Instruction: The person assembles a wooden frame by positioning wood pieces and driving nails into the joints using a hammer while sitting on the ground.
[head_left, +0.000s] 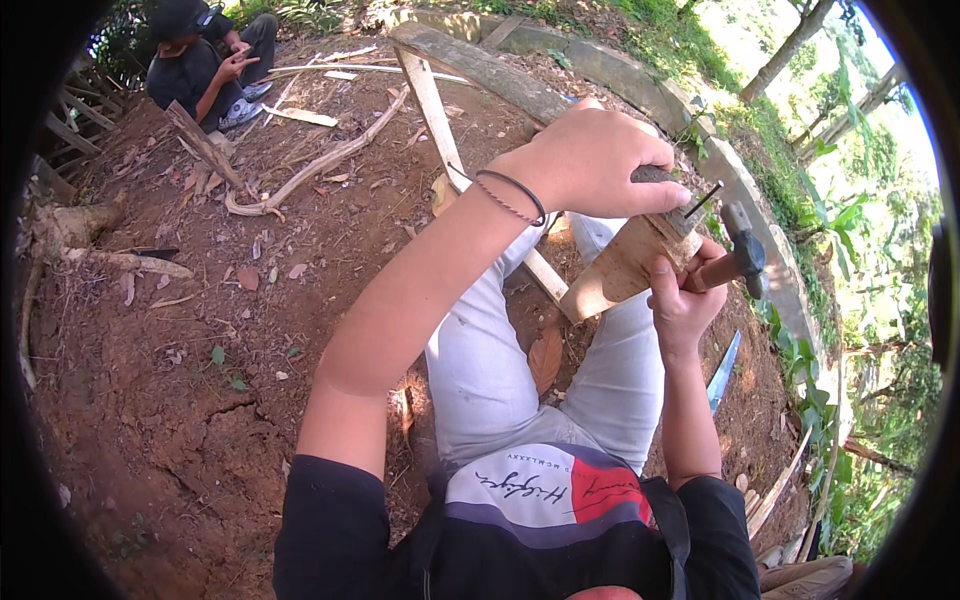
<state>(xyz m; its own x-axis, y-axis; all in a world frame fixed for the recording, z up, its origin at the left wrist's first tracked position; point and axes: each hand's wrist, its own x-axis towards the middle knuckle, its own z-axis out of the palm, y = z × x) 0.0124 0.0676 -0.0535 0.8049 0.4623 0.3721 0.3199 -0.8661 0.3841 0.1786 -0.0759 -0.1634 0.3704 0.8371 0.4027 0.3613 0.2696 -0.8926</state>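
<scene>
The left hand reaches across the body to about two o'clock in the view and is clamped over the upper end of a short wooden block, its fingers curled round the top. A thin dark nail stands tilted at the block's top edge, just beside the fingertips of that hand; whether the fingers actually pinch it cannot be told. A dark cord bracelet circles the left wrist.

The right hand sits directly below, at about three o'clock, closed on the wooden handle of a claw hammer. The hammer's dark metal head lies just to the right of the block's top and near the nail, not touching it. The two hands are close together, one above the other, with the block between them.

The block rests slanted over the person's knees, which are clothed in light grey trousers. A pale wooden plank runs under it from twelve o'clock down to the centre. On the bare reddish earth at four o'clock lies a long blade, well apart from the hands. A curved stripped branch lies at eleven o'clock, and beyond it another person sits on the ground at the top left.
</scene>
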